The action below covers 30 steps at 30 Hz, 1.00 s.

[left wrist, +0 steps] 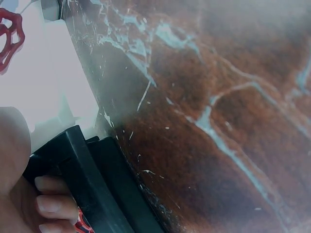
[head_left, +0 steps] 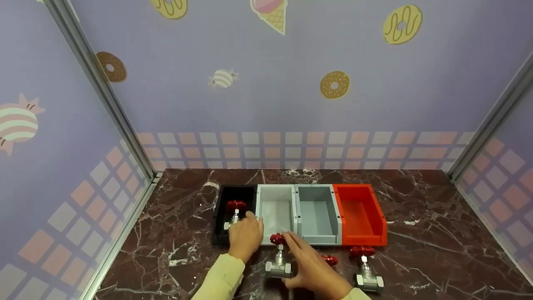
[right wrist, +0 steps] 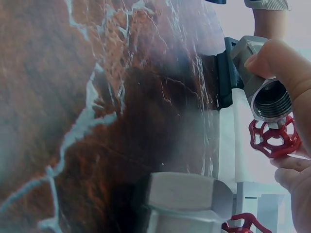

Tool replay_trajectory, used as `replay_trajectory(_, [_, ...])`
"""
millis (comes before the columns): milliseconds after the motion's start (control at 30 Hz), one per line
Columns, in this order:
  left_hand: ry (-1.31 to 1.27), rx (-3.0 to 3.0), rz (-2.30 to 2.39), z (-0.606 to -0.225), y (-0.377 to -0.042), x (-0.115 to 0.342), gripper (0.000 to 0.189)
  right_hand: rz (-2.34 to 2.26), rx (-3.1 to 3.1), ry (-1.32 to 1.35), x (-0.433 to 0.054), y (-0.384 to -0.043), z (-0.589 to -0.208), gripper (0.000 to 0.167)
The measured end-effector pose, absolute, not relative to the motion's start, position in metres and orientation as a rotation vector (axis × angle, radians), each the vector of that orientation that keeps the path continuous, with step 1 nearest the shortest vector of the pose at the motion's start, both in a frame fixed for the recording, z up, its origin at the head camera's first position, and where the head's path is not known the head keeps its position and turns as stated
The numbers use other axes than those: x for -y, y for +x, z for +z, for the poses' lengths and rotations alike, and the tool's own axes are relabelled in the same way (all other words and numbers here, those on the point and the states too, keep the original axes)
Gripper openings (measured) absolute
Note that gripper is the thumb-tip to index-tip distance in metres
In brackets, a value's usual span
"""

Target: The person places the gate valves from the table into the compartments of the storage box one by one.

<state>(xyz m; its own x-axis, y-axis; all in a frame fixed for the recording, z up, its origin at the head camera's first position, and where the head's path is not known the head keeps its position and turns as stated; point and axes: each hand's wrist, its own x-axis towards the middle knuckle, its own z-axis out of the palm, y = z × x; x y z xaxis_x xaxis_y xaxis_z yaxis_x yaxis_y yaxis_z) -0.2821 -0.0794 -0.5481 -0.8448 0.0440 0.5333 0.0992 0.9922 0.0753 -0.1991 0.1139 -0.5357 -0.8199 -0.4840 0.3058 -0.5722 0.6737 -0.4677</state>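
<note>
My left hand (head_left: 245,235) reaches over the front of the black bin (head_left: 217,221), fingers curled at a metal gate valve with a red handwheel (head_left: 236,205) inside it. The hand hides much of that valve's body. In the left wrist view, the fingertips (left wrist: 51,203) lie by the bin's black wall, a bit of red wheel (left wrist: 83,223) beside them. My right hand (head_left: 310,266) holds a second gate valve (head_left: 278,268) in front of the white bin. The right wrist view shows the thumb on its threaded metal body (right wrist: 272,99) and fingers by its red handwheel.
A white bin (head_left: 277,187), a grey bin (head_left: 318,240) and a red bin (head_left: 364,241) stand joined to the black one. Another valve (head_left: 368,281) lies before the red bin; a red handwheel (head_left: 330,259) shows behind my right hand. Patterned walls enclose the marble-look table (head_left: 175,233).
</note>
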Motion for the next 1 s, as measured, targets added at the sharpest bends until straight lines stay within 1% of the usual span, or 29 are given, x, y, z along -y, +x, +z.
replay_trajectory(667, [-0.074,2.620,-0.147,-0.548,-0.284,0.079,0.031,0.850,2.796,0.886,-0.116,-0.218,-0.522,0.110])
replay_trajectory(1000, [-0.076,2.671,-0.130,-0.546,-0.283,0.079,0.032,0.782,2.754,0.920,-0.115,-0.229,-0.518,0.112])
